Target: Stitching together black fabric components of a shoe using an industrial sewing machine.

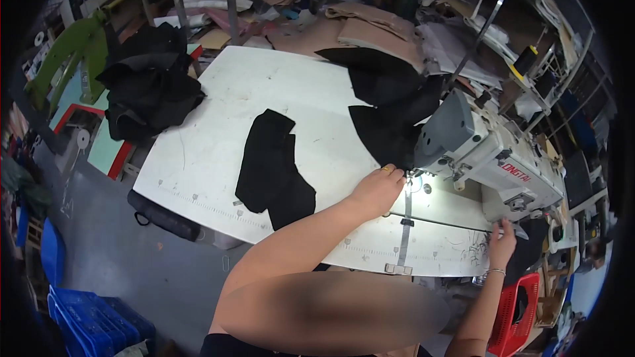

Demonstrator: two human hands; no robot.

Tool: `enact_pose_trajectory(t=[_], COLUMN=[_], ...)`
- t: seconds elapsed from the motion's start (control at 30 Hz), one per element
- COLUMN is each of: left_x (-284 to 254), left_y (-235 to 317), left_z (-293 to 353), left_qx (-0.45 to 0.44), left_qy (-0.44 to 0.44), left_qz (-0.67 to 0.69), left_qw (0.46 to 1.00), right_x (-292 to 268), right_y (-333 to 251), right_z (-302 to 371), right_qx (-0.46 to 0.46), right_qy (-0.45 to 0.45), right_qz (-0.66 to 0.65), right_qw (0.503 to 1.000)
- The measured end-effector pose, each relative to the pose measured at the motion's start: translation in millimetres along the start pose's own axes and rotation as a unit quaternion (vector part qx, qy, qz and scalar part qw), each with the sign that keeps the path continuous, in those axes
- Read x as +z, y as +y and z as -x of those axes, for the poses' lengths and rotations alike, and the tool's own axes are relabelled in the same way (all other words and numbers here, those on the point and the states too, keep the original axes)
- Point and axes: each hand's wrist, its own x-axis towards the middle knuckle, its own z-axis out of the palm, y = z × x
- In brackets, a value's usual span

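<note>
A white and grey sewing machine (503, 165) stands at the right of a white table, its lamp lighting the needle area. My left hand (378, 193), a ring on one finger, reaches across to the needle, its fingers drawn together. Their tips meet the edge of a black fabric piece (387, 133); whether they pinch it or something smaller is hidden. At the table's right end, below the machine's base, my right hand (503, 243) has its fingers closed in a pinch; what is between them is too small to make out. More black fabric (529, 251) hangs beside it.
Cut black pieces (274, 168) lie on the left part of the white table (317, 96). A black fabric heap (149, 92) is at far left, near a green machine (73, 59). Blue crates (92, 320) and a red basket (516, 317) stand below. Loaded shelves line the back.
</note>
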Motion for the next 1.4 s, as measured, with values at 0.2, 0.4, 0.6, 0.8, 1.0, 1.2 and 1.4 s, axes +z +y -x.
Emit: enact_pose_trajectory(t=[0.2,0.4,0.6,0.8,1.0,1.2,1.4], left_x=[0,-17,-76,34,15,16,31], left_y=[0,-9,101,187,190,205,210], left_z=[-4,13,43,121,111,106,107], left_qx=[0.038,0.037,0.055,0.112,0.03,-0.068,-0.028], left_qy=[-0.005,0.006,-0.121,-0.307,-0.358,-0.401,-0.398], left_qz=[0.021,0.011,0.324,0.527,0.535,0.572,0.561], left_qw=[0.999,0.999,0.937,0.785,0.765,0.712,0.726], right_x=[-6,-26,-57,-60,-74,-49,-111], right_y=[-4,-3,89,140,72,114,168], right_z=[7,32,76,46,21,11,-28], right_qx=[-0.02,-0.041,0.144,0.191,0.176,0.17,0.232], right_qy=[0.062,0.19,0.283,0.263,0.052,0.1,0.156], right_qz=[0.035,0.006,-0.02,-0.023,0.084,-0.062,-0.16], right_qw=[0.997,0.981,0.948,0.945,0.979,0.978,0.947])
